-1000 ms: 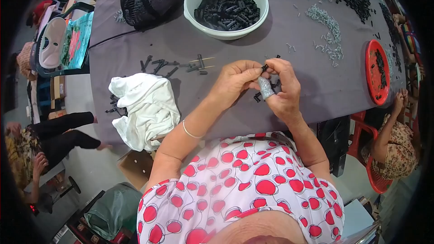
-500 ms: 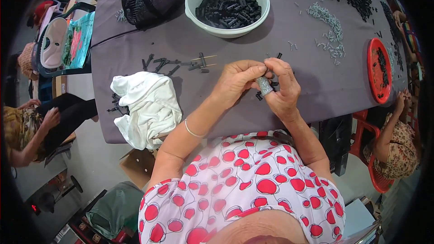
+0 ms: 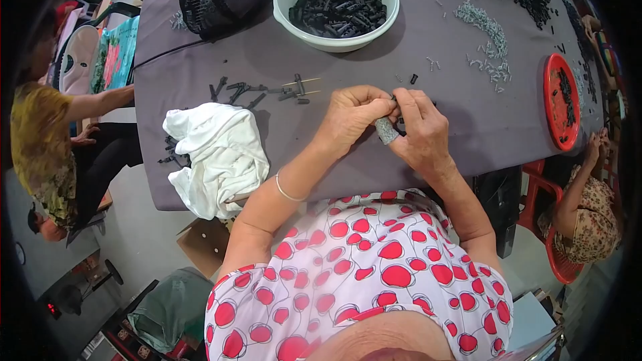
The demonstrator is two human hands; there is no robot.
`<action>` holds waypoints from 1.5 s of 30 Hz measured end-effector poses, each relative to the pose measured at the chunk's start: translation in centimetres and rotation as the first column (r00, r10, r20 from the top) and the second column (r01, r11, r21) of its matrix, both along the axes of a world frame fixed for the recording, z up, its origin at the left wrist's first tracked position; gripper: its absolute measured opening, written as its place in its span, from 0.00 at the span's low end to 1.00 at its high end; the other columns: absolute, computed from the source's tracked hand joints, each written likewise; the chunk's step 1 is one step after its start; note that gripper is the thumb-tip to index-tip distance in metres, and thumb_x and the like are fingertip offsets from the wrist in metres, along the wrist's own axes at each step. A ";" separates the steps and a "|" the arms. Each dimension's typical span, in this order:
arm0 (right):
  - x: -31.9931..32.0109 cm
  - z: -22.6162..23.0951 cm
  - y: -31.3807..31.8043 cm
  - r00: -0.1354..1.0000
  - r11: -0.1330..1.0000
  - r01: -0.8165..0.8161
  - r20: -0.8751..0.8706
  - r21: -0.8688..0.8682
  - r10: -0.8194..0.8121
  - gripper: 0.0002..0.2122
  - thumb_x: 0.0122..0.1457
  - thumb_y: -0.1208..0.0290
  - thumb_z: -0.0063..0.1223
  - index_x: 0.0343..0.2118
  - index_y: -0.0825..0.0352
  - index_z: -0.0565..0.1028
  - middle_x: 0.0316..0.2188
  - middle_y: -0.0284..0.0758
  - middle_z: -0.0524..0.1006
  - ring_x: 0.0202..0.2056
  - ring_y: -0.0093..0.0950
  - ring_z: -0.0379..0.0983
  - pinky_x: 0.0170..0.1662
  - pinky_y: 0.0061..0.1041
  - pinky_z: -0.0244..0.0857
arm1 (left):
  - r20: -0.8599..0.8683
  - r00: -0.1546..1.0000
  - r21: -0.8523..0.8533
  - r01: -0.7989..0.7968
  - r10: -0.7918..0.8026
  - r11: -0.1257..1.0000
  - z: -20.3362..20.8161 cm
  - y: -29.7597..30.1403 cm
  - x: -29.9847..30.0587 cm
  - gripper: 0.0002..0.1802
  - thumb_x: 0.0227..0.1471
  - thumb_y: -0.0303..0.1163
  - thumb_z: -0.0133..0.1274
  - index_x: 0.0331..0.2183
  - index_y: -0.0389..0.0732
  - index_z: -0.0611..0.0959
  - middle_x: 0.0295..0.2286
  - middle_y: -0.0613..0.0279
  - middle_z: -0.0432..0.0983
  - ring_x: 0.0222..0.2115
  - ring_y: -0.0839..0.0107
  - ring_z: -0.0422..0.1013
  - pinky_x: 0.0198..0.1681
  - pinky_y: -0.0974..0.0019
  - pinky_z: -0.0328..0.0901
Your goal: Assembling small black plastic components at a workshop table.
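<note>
Black pieces (image 3: 338,10) in white bowl (image 3: 336,45)

Pretty loud outfit here: a white short-sleeved top (image 3: 364,261) covered in red blobs with scribbly dark outlines, plus a scooped neckline. There's a thin pale bangle (image 3: 289,194) on the left forearm (image 3: 309,162) and a speckled grey wrap (image 3: 386,131) around the right hand's (image 3: 422,127) thumb.

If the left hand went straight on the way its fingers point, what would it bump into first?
The left hand would probably meet the right hand's fingertips, directly ahead. A small black part shows between them and might come first; overlapping fingers make the depth unclear.
</note>
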State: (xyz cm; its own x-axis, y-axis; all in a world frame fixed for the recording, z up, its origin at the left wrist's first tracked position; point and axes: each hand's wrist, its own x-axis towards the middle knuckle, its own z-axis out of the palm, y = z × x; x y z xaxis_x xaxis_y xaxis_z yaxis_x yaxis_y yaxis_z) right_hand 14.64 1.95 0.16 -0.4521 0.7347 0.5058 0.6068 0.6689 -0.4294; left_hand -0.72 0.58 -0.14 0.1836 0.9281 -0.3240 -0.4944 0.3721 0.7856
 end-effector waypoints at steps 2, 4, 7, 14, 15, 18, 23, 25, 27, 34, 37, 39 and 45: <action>0.1 0.1 0.0 0.999 1.000 0.001 0.036 0.006 -0.002 0.22 0.39 0.73 0.61 0.41 0.69 0.69 0.31 0.38 0.71 0.31 0.36 0.72 0.30 0.31 0.69 | -0.010 1.000 0.007 0.004 -0.003 1.000 -0.1 0.1 0.1 0.07 0.49 0.26 0.55 0.29 0.31 0.81 0.25 0.60 0.77 0.25 0.78 0.72 0.28 0.76 0.65; 0.1 0.2 -0.1 0.996 0.998 0.017 0.086 -0.054 -0.012 0.22 0.39 0.73 0.60 0.41 0.70 0.70 0.29 0.36 0.71 0.30 0.35 0.73 0.29 0.31 0.69 | -0.025 1.000 0.005 0.006 -0.006 1.000 -0.1 0.1 0.1 0.07 0.49 0.26 0.55 0.29 0.31 0.81 0.24 0.60 0.77 0.25 0.78 0.72 0.28 0.76 0.65; 0.2 0.3 0.1 0.997 0.997 -0.003 0.078 -0.073 0.008 0.22 0.38 0.72 0.60 0.41 0.70 0.70 0.28 0.36 0.71 0.28 0.35 0.72 0.27 0.31 0.68 | -0.070 0.997 0.007 0.017 -0.017 1.000 0.4 0.1 -0.1 0.07 0.48 0.26 0.55 0.28 0.31 0.81 0.24 0.61 0.77 0.25 0.78 0.71 0.27 0.76 0.65; 0.5 0.3 0.3 0.997 0.994 -0.034 0.072 -0.100 0.042 0.22 0.39 0.72 0.60 0.40 0.70 0.70 0.26 0.35 0.71 0.27 0.35 0.72 0.26 0.31 0.67 | -0.080 0.997 0.003 0.001 0.000 1.000 0.2 0.0 0.2 0.08 0.48 0.27 0.55 0.28 0.31 0.81 0.24 0.62 0.77 0.23 0.80 0.70 0.26 0.77 0.64; 0.5 0.2 0.2 0.997 0.996 -0.030 0.067 -0.079 0.035 0.22 0.39 0.72 0.60 0.40 0.70 0.70 0.26 0.35 0.71 0.26 0.35 0.72 0.26 0.31 0.67 | -0.080 0.997 0.002 -0.002 0.002 1.000 0.3 0.0 0.2 0.08 0.48 0.27 0.55 0.28 0.31 0.81 0.24 0.62 0.77 0.23 0.80 0.70 0.26 0.77 0.64; 0.6 -0.4 0.3 0.998 0.999 -0.038 0.050 -0.037 0.040 0.21 0.39 0.72 0.60 0.40 0.69 0.70 0.25 0.35 0.71 0.25 0.34 0.72 0.26 0.31 0.67 | -0.119 0.993 -0.016 0.004 -0.006 1.000 0.3 0.1 0.3 0.08 0.47 0.27 0.56 0.28 0.31 0.81 0.24 0.62 0.77 0.23 0.80 0.70 0.26 0.77 0.64; 0.7 -0.7 0.7 0.998 0.997 -0.069 -0.008 -0.022 0.069 0.19 0.40 0.73 0.60 0.38 0.69 0.70 0.23 0.35 0.70 0.23 0.34 0.70 0.25 0.30 0.66 | -0.019 1.000 0.000 -0.011 0.011 1.000 -0.1 0.0 0.2 0.11 0.51 0.32 0.50 0.29 0.32 0.80 0.25 0.62 0.75 0.25 0.80 0.69 0.26 0.77 0.65; 0.9 -0.7 0.9 0.997 0.997 -0.071 0.017 0.021 0.070 0.19 0.41 0.71 0.61 0.37 0.69 0.70 0.23 0.35 0.69 0.22 0.34 0.70 0.24 0.30 0.64 | -0.063 0.998 -0.038 0.008 -0.010 0.999 0.0 0.1 -0.2 0.12 0.52 0.32 0.49 0.31 0.33 0.79 0.28 0.63 0.75 0.27 0.79 0.69 0.30 0.75 0.65; 1.1 -0.6 1.0 0.997 0.997 -0.071 0.024 0.023 0.071 0.19 0.41 0.70 0.62 0.37 0.69 0.71 0.23 0.35 0.69 0.22 0.34 0.69 0.24 0.30 0.64 | -0.106 0.994 -0.077 0.027 -0.035 0.997 0.0 0.1 -0.2 0.12 0.52 0.32 0.48 0.33 0.33 0.79 0.30 0.63 0.74 0.30 0.79 0.68 0.34 0.73 0.65; 1.4 -0.9 1.2 0.997 0.995 -0.072 0.004 0.063 0.072 0.20 0.39 0.67 0.65 0.35 0.69 0.71 0.21 0.35 0.67 0.20 0.34 0.67 0.22 0.30 0.62 | -0.102 0.995 -0.036 -0.008 0.005 0.999 0.0 0.2 0.1 0.12 0.52 0.31 0.48 0.31 0.31 0.77 0.27 0.61 0.74 0.26 0.78 0.70 0.29 0.75 0.69; 1.3 -0.9 1.3 0.997 0.996 -0.065 -0.028 0.057 0.067 0.20 0.39 0.67 0.65 0.34 0.69 0.70 0.20 0.34 0.66 0.19 0.33 0.66 0.21 0.30 0.60 | -0.097 0.995 -0.046 0.021 -0.025 0.999 -0.3 0.2 -0.1 0.11 0.52 0.31 0.47 0.31 0.32 0.78 0.27 0.62 0.74 0.27 0.79 0.69 0.31 0.74 0.67; 1.3 -0.8 1.3 0.997 0.996 -0.063 -0.035 0.057 0.065 0.19 0.39 0.67 0.65 0.34 0.68 0.71 0.19 0.34 0.65 0.18 0.33 0.66 0.20 0.30 0.60 | -0.096 0.994 -0.053 0.047 -0.052 0.998 -0.3 0.2 -0.1 0.10 0.52 0.30 0.47 0.32 0.34 0.78 0.28 0.64 0.74 0.29 0.79 0.69 0.33 0.73 0.65; 1.0 0.0 0.8 0.992 0.992 -0.078 -0.089 0.100 0.087 0.16 0.41 0.71 0.62 0.32 0.69 0.71 0.18 0.35 0.66 0.18 0.33 0.66 0.19 0.29 0.60 | -0.082 0.994 -0.025 0.065 -0.067 0.998 0.5 0.1 -0.2 0.10 0.52 0.31 0.48 0.30 0.34 0.79 0.28 0.64 0.74 0.27 0.81 0.67 0.30 0.76 0.63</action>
State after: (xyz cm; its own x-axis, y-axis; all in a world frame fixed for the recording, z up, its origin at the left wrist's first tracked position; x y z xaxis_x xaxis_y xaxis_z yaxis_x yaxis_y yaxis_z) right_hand 15.60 2.72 0.16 -0.4567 0.6429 0.6149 0.5083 0.7558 -0.4127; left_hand -0.89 0.70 0.37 0.2154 0.9071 -0.3616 -0.4017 0.4198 0.8139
